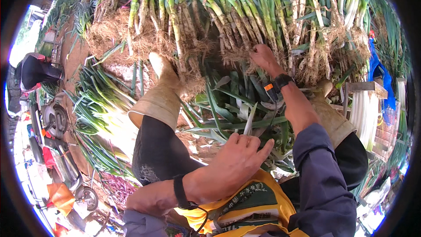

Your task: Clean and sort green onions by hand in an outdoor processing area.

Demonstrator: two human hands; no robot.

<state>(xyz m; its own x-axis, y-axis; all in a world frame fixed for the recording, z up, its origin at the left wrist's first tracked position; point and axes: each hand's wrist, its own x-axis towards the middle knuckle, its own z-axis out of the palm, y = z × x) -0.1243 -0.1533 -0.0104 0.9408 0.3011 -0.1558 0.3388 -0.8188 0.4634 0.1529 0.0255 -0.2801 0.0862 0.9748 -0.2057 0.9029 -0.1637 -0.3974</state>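
Observation:
Long leeks (234, 22) with green leaves, pale muddy stalks and brown fibrous roots lie in a thick row before me. My right hand (264, 59) reaches out to their root ends, its fingers closed around the lower part of a leek; the grip itself is partly hidden. Nearer my body, my left hand (239, 158) hovers over a heap of loose green leaves (223, 109). Its fingers are loosely bent with the thumb apart, and nothing shows in it. Under the right forearm lies a small black and orange object (270, 91).
My beige rubber boots (160, 90) stand either side of the leaf heap. Cleaned leeks (103, 101) are piled on the left. A motorbike (57, 149) and a bent-over person (39, 72) are farther left. A wooden crate (366, 90) and blue cloth (381, 70) stand right.

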